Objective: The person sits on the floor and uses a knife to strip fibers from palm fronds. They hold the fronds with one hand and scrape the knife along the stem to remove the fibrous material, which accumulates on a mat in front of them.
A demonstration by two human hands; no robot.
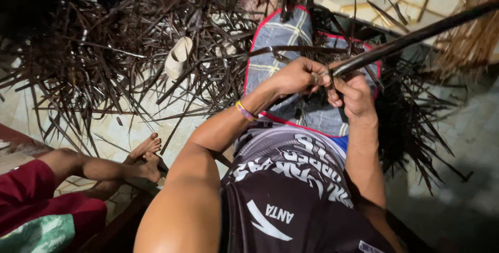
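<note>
Pale tiled flooring point(156, 123) lies under a wide scatter of dark, dried leaf strips point(104, 50), heaped thickly at the upper left and again at the right. On the person's lap rests a grey checked cloth point(280, 40) with a red edge, and both hands meet just above it. The left hand point(299, 76) is clenched around the near end of a long dark leaf stalk point(416, 37), which runs from the hands up and away to the upper right corner. The right hand point(356, 94) is closed just beside the left, touching it, gripping the same stalk near its end; what its fingertips pinch is too small to tell. A yellow and purple wristband point(244, 110) sits on the left wrist. One pale sandal point(178, 57) lies among the strips. At lower left, another person's bare feet point(148, 157) and red shorts point(41, 201) show.
</note>
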